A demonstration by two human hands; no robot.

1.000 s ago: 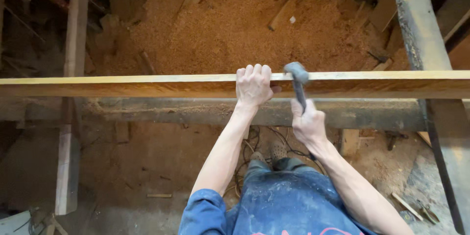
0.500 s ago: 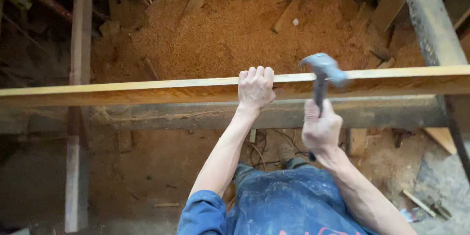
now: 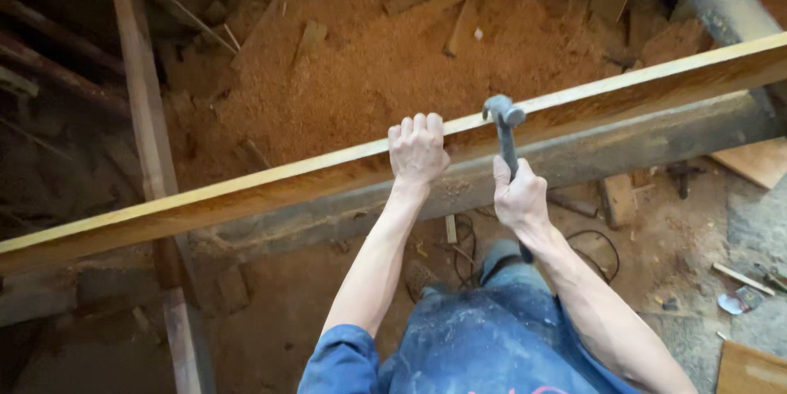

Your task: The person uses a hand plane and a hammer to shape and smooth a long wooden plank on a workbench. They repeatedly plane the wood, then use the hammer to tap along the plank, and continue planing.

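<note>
At the far left a thin upright timber post stands in shadow, and the yellowish wooden plank you are working on begins low there and climbs toward the upper right, so its long axis runs across your view on a slant. It lies directly in front of you, above your knees, with a darker, rougher beam just beneath and behind it. The plank looks freshly cut: pale top edge, amber face, straight and clean compared with everything around it.

Your left hand is clamped on the plank's top edge, fingers curled over it, arm stretched straight out. Just to its right, your right hand is closed around the handle of a hammer, whose metal head sits at the plank's top edge; whether it touches the wood, you cannot tell from here. Both hands are near each other but apart, and the left one is the one on the plank.

Beyond the plank a heap of sawdust with wood offcuts covers the ground. At the right, scraps lie on the dirt floor.
</note>
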